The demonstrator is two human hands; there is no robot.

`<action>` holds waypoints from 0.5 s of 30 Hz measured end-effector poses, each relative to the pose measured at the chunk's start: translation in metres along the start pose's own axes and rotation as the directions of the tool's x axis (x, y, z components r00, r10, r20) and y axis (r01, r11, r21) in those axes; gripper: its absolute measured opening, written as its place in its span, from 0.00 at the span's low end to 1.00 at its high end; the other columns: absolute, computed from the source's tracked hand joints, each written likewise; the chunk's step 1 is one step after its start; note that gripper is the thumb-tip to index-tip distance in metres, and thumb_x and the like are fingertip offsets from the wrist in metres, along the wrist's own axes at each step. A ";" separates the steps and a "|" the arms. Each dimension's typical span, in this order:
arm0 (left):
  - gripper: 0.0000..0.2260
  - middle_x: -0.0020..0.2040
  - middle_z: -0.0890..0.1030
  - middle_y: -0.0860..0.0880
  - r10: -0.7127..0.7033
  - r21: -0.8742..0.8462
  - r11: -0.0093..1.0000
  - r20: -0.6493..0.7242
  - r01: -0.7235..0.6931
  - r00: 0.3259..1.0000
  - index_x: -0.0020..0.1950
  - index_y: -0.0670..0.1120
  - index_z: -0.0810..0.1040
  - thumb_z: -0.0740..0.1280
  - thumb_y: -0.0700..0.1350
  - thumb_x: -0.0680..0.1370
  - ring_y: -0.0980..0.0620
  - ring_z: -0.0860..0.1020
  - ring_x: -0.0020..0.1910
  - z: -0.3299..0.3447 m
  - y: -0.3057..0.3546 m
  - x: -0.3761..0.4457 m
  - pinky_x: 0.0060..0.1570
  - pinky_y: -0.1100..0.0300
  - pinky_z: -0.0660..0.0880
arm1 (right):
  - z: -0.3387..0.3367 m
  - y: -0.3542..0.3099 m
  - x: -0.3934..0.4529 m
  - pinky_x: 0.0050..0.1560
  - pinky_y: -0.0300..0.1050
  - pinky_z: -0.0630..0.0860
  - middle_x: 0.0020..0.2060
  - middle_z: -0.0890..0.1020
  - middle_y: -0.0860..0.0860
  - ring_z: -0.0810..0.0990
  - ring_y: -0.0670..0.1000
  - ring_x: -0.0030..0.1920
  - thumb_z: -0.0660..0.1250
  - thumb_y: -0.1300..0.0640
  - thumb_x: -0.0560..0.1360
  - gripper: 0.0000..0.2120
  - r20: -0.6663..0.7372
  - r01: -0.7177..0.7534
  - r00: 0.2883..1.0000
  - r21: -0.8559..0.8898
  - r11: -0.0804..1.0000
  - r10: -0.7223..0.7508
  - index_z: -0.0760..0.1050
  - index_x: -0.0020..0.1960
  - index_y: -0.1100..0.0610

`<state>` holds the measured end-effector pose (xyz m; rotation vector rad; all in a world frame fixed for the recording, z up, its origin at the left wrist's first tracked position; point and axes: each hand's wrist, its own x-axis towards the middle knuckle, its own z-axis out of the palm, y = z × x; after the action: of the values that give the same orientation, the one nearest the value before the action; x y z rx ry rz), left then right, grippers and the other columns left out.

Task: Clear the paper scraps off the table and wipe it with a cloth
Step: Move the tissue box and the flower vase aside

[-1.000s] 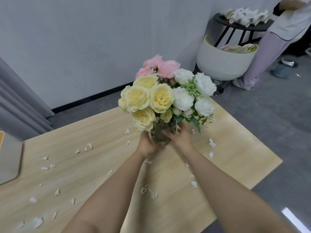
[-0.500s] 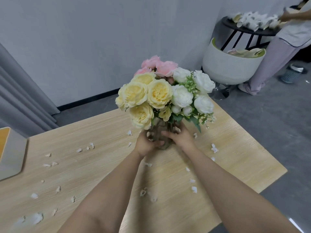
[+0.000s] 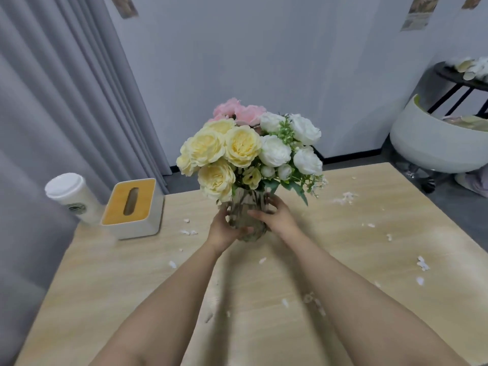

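Both hands wrapped round a ribbed glass vase [image 3: 244, 215] of artificial-looking flowers [image 3: 248, 151], yellow, white and pink, over the middle of the wooden table [image 3: 105, 273]. Left hand [image 3: 224, 228] cups the vase's lower left side, fingers curled round the glass; right hand [image 3: 277, 215] presses the right side, fingers spread across the ribs, thumb over the front. Whether the base touches the table or hangs just above it, cannot tell. Paper scraps [image 3: 344, 198] lie scattered over the tabletop: a cluster toward the far right corner, a few along the right edge, small bits near the vase's left and more toward the near edge between the forearms. A tissue box [image 3: 133, 207] with a yellow top sits at the far left corner, a white lidded cup [image 3: 71, 192] just beside it at the edge. No cloth in view. Judgement: vase is glass, so fragile and smooth, top-heavy with the bouquet; two-handed hold low on the body suits it. Scraps will be featherlight, soft, easily blown or smeared about; best swept together with a flat palm toward one edge, or pinched up singly, before any wiping. None cleared yet by the look of it.
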<state>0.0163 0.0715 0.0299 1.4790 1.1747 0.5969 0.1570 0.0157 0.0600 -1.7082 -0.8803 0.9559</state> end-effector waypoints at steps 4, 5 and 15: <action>0.47 0.56 0.75 0.52 -0.032 0.003 0.999 -0.092 0.032 0.995 0.66 0.54 0.65 0.76 0.58 0.49 0.46 0.78 0.55 -0.078 -0.020 -0.020 0.55 0.48 0.77 | 0.080 -0.020 -0.010 0.62 0.51 0.73 0.64 0.74 0.51 0.76 0.54 0.60 0.76 0.54 0.67 0.35 0.083 0.039 0.996 -0.033 0.999 -0.036 0.65 0.70 0.56; 0.47 0.56 0.74 0.52 -0.031 0.000 1.000 -0.116 0.031 0.993 0.67 0.54 0.65 0.77 0.57 0.49 0.46 0.77 0.55 -0.096 -0.026 -0.025 0.55 0.49 0.77 | 0.099 -0.023 -0.012 0.62 0.53 0.73 0.65 0.74 0.51 0.76 0.55 0.60 0.76 0.53 0.67 0.36 0.103 0.043 0.994 -0.030 0.999 -0.039 0.65 0.70 0.56; 0.40 0.56 0.75 0.50 -0.063 0.028 0.997 -0.318 0.076 0.946 0.70 0.49 0.65 0.80 0.43 0.61 0.51 0.75 0.53 -0.248 -0.100 -0.070 0.48 0.60 0.73 | 0.269 -0.039 -0.040 0.58 0.44 0.74 0.64 0.75 0.52 0.77 0.55 0.59 0.76 0.54 0.67 0.36 0.294 0.108 0.951 -0.026 0.994 -0.096 0.66 0.70 0.57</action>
<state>-0.2574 0.1076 0.0202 1.4014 1.4886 0.7881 -0.1056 0.0951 0.0414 -1.5618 -1.1772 1.1449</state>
